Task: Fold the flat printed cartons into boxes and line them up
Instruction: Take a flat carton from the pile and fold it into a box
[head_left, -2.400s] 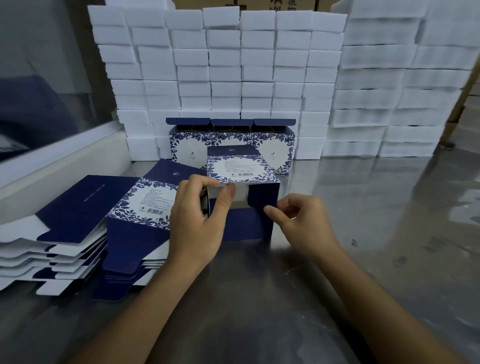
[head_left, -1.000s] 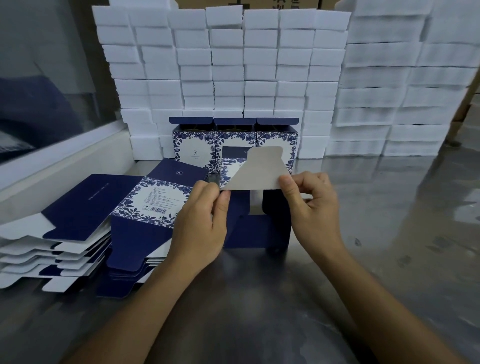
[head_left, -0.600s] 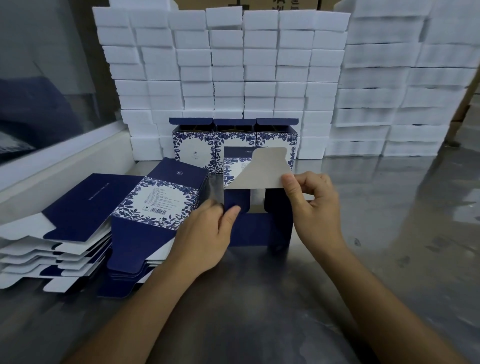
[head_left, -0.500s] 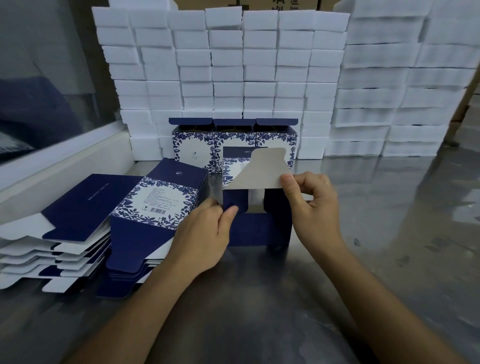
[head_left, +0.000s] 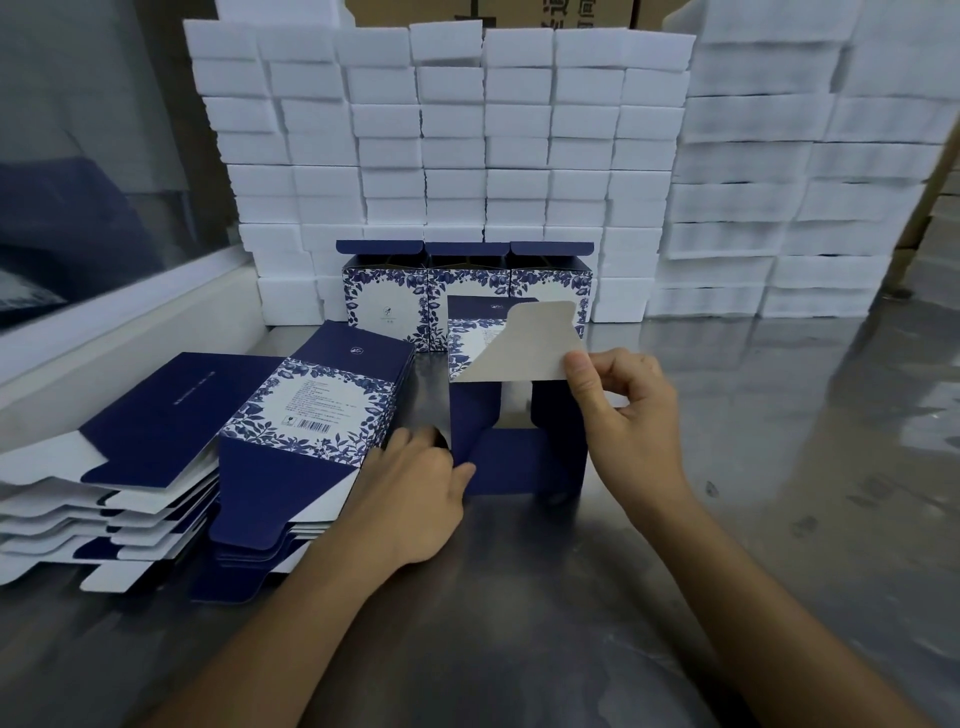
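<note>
The half-formed carton (head_left: 519, 457) stands on the surface (head_left: 519, 597) straight ahead of the person, its open end toward the camera, dark blue end flaps partly folded in and 1 grey-backed flap (head_left: 524, 345) raised above the opening. It is thin printed card: light, springy along its creases, stiff only once the flaps lock, and easy to dent or tear at the tabs. The glossy print probably slips a little, so it is best taken at flap edges and along the scored folds, not across the flat panels.

The right hand (head_left: 628, 421) pinches the raised flap's near corner between thumb and curled forefinger. The left hand (head_left: 415, 493) is at the carton's lower left corner with its fingers (head_left: 415, 436) reaching in around the left side flap; whether they clamp it or only press it I cannot tell.

Just behind, 3 finished boxes (head_left: 465, 291) stand side by side with lids up. Left of the carton lie 2 stacks of flat cartons (head_left: 306, 415), fanned and overlapping.

The surface is dull grey metal, smudged and reflective. White foam blocks (head_left: 441, 135) are piled in tall rows along the back and right, brown cardboard cases (head_left: 493, 13) above them. A pale ledge (head_left: 130, 322) under a window runs on the left.
</note>
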